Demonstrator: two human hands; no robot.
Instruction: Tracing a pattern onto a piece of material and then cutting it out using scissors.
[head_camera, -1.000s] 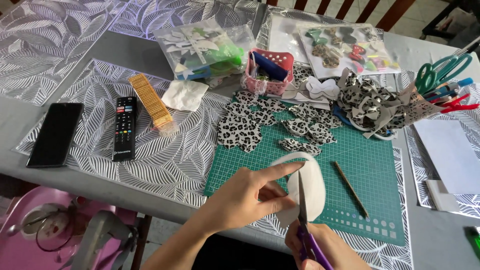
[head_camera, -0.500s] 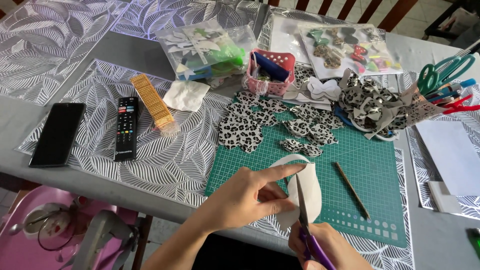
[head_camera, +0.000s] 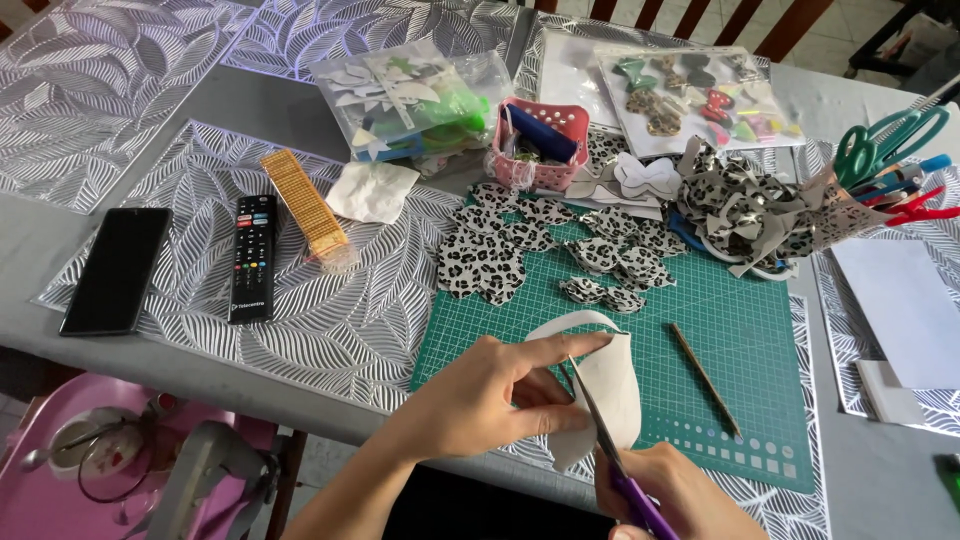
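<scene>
White-backed fabric (head_camera: 608, 385) is held over the near edge of the green cutting mat (head_camera: 760, 340), pinched in the left hand (head_camera: 490, 400) with the forefinger stretched along its top edge. The right hand (head_camera: 665, 495) is clenched around purple-handled scissors (head_camera: 610, 450), whose blades are open on the piece partway up from its lower edge; the cut looks unfinished, with the curved upper edge already shaped. Finished work appears substantial: a spread of leopard-print cut shapes (head_camera: 545, 250) lies across the far half of the mat, with a heap of leopard offcuts (head_camera: 745, 215) towards its far right corner. A brown pencil (head_camera: 705, 378) rests on the mat, just right of the piece.
</scene>
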